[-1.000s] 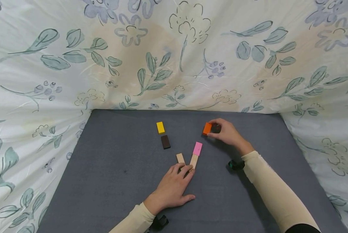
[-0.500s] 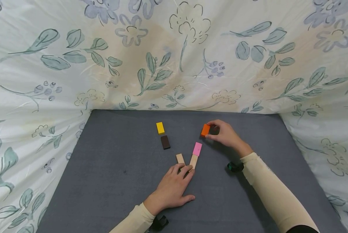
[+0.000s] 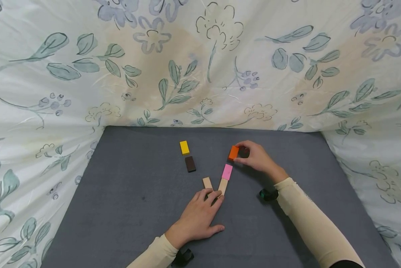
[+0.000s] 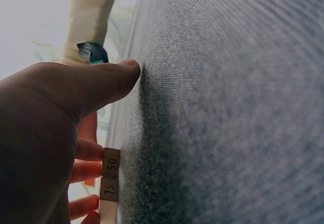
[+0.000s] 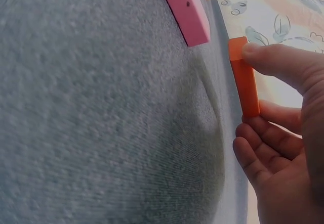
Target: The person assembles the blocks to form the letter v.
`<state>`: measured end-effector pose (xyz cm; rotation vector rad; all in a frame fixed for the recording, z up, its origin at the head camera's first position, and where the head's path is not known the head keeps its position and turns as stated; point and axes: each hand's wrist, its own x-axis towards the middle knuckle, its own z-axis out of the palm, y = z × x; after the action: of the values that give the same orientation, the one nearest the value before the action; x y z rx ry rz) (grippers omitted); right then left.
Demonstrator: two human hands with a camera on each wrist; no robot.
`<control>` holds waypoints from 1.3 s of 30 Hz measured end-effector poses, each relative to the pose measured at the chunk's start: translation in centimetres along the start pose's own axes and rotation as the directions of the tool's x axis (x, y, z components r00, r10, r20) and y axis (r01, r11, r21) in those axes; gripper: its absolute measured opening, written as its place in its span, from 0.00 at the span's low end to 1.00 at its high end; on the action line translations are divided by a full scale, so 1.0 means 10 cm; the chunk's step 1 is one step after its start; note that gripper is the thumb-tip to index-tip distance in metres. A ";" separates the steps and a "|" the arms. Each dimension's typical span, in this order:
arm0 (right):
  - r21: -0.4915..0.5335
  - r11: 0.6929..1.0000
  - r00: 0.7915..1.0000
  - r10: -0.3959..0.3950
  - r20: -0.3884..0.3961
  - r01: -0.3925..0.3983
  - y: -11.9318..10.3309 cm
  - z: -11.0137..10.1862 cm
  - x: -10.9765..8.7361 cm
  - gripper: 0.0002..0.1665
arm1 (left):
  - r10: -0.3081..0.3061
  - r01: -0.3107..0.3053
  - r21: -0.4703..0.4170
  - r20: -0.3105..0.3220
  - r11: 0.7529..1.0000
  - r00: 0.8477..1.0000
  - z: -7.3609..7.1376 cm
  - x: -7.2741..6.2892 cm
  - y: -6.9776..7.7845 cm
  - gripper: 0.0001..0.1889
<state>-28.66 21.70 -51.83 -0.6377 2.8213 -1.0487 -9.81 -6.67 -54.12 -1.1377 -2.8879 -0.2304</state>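
Observation:
My right hand (image 3: 258, 159) pinches an orange block (image 3: 233, 153) between thumb and fingers, just beyond the far end of a pink block (image 3: 227, 172). In the right wrist view, the thumb presses one end of the orange block and fingers meet the other. The pink block lies end to end with a plain wooden block (image 3: 223, 185). Another wooden block (image 3: 207, 182) slants beside it, forming a V. My left hand (image 3: 196, 216) rests with fingers spread over the near ends of these wooden blocks, partly hiding them. Numbers 50 and 75 show on wooden blocks (image 4: 111, 163) in the left wrist view.
A yellow block (image 3: 184, 147) and a dark brown block (image 3: 190, 164) lie nearly in line, left of the orange one. Grey cloth (image 3: 126, 208) covers the table. Floral fabric (image 3: 173, 85) hangs behind and at both sides.
My right hand has brought the orange block a little left and nearer, closer to the pink block's far end. The left hand and the other blocks stay in place.

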 end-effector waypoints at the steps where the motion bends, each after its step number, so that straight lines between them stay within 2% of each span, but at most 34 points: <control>1: 0.000 1.000 1.000 -0.001 0.002 0.001 0.00 0.01 0.00 0.36 | 0.001 -0.001 0.001 -0.001 1.000 1.000 0.00 0.00 0.00 0.45; 25: -0.031 0.999 0.999 -0.036 0.023 0.037 0.01 0.16 -0.03 0.35 | 0.005 -0.005 -0.001 -0.008 1.000 1.000 0.00 0.00 0.00 0.46; 39: -0.043 0.998 0.998 -0.052 0.025 0.053 -0.01 0.18 -0.05 0.34 | 0.005 -0.005 -0.013 -0.012 1.000 1.000 0.00 0.00 0.00 0.46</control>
<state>-27.85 20.74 -53.17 -0.7271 2.8289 -0.9831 -9.81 -6.73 -54.13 -1.1419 -2.8769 -0.2558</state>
